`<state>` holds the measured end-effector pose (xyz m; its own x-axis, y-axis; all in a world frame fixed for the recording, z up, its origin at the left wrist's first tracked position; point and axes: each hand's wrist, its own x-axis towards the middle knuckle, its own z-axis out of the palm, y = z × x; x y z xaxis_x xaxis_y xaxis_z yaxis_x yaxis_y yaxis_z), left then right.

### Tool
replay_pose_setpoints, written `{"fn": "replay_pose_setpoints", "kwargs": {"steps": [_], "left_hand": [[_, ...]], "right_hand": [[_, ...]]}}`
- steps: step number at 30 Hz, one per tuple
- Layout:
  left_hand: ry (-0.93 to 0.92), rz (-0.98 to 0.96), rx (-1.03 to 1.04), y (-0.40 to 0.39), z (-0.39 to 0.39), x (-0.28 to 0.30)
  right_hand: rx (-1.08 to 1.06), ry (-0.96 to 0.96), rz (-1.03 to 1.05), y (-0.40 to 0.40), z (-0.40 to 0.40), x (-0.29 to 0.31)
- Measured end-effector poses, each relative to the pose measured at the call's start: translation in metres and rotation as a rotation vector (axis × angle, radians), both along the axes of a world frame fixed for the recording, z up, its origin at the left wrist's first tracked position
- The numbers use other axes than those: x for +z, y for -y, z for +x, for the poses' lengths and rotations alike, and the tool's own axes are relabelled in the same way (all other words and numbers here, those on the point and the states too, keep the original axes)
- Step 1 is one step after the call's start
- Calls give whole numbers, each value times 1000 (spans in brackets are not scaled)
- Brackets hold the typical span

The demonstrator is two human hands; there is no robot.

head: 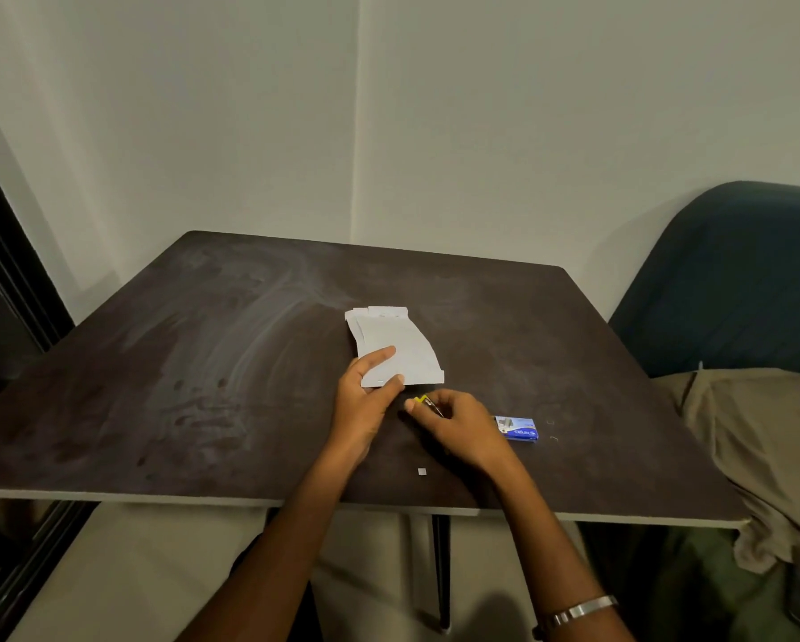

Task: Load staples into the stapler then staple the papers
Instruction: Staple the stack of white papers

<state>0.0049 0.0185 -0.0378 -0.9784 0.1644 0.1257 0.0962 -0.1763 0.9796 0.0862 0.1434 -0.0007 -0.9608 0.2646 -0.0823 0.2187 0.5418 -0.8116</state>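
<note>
A: Where are the papers (395, 345)?
B: Mid-table, a small white stack lying flat on the dark table (203, 363); the left hand (365, 400) pinches its near left corner, thumb on top, fingers curled beneath the edge.

A: And the stapler (423, 403)?
B: Just near of the stack's near edge, to the right of the left hand; the right hand (462, 426) is curled round it, so only a yellow end and a bit of metal show past the fingertips; whether it is hinged apart I cannot tell.

A: The staples?
B: A small blue staple box (517, 428) lies on the table just right of the right hand; a couple of loose staples (551, 430) lie right of the box.

A: Anything else?
B: A tiny white scrap (422, 471) near the table's near edge, between the forearms; a metal bracelet (578, 611) on the right wrist; a dark blue chair (736, 271) at the right, olive cloth (759, 433) draped below it.
</note>
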Motion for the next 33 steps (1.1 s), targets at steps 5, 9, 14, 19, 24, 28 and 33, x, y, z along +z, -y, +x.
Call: {"fn": "replay_pose_setpoints", "kwargs": {"steps": [5, 9, 14, 19, 24, 28, 33], "left_hand": [[-34, -24, 2, -1, 1, 2], [-48, -32, -12, -1, 1, 2], [-44, -29, -46, -2, 0, 2], [-59, -36, -113, -2, 1, 5], [-57, -44, -173, -3, 4, 9], [-19, -20, -206, -3, 5, 10], [11, 22, -251, -4, 5, 13]], "right_hand": [[57, -43, 338, 9, 2, -5], [69, -37, 426, 16, 1, -11], [91, -29, 503, 21, 1, -15], [97, -37, 449, 17, 0, -18], [50, 13, 124, -1, 5, -9], [-155, -30, -58, -15, 5, 1], [-399, -131, -296, -26, -2, 0]]}}
